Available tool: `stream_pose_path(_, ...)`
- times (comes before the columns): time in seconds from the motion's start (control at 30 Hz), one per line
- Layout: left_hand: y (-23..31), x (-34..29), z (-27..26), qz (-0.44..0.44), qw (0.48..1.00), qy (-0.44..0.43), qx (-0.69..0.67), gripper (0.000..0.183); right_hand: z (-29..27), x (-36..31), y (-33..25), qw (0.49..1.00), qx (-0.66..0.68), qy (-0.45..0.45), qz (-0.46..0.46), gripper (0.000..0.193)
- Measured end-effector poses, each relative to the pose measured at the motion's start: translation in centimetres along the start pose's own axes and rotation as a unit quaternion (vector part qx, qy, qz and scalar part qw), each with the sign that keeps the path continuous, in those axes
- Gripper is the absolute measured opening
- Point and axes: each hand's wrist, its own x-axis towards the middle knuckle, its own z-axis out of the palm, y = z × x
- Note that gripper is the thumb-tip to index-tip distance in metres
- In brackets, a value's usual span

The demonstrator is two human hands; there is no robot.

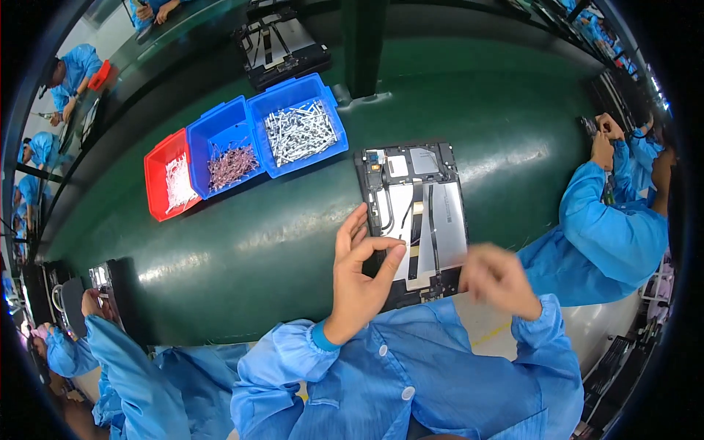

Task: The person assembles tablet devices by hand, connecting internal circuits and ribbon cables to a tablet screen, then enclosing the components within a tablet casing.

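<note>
An opened tablet point(452, 213) lies before me on the green bench, its inside facing up with silvery battery panels, dark ribbon cables and a circuit board at the far end. Over its left side, my left hand point(359, 275) is closed in a pinch of thumb and forefinger. Whatever sits between those fingertips is too small to make out. My right hand point(499, 279) is at the tablet's near right corner, smeared by motion, so its fingers cannot be read.
Left of the tablet stand a red bin point(155, 187) of white pieces, a blue bin point(213, 125) of reddish-brown parts and another blue bin point(271, 99) of silvery strips. More opened tablets point(282, 48) are stacked behind a green post point(364, 44). Co-workers in blue sit at both sides.
</note>
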Motion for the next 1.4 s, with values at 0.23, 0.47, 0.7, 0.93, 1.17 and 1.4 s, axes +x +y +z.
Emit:
stream_pose_path(0.23,0.5,-0.8,2.5,0.036,0.992,0.039,0.117,0.009,0.4,5.8,0.5,0.927,-0.298,0.209,-0.094,0.047)
stream_pose_path(0.47,0.8,-0.8,2.6,0.012,0.986,0.051,0.158,0.010,1.5,6.3,1.0,0.900,-0.335,0.250,-0.122,0.047)
stream_pose_path(0.7,0.6,-1.8,1.7,-0.012,0.993,0.074,0.096,0.010,2.3,6.5,1.3,0.884,-0.353,0.270,-0.143,0.040)
stream_pose_path(0.93,2.0,-0.6,-3.5,0.030,0.994,0.056,0.090,0.012,2.0,7.2,-5.1,0.881,-0.338,0.273,-0.186,0.035)
stream_pose_path(1.17,2.7,0.4,-3.9,0.059,0.994,0.039,0.084,0.012,5.2,10.4,-4.6,0.912,-0.210,0.020,-0.352,0.029)
stream_pose_path(1.4,2.5,0.6,-4.4,0.115,0.980,0.049,0.155,0.016,5.7,10.5,-5.3,0.941,-0.143,0.023,-0.307,0.013)
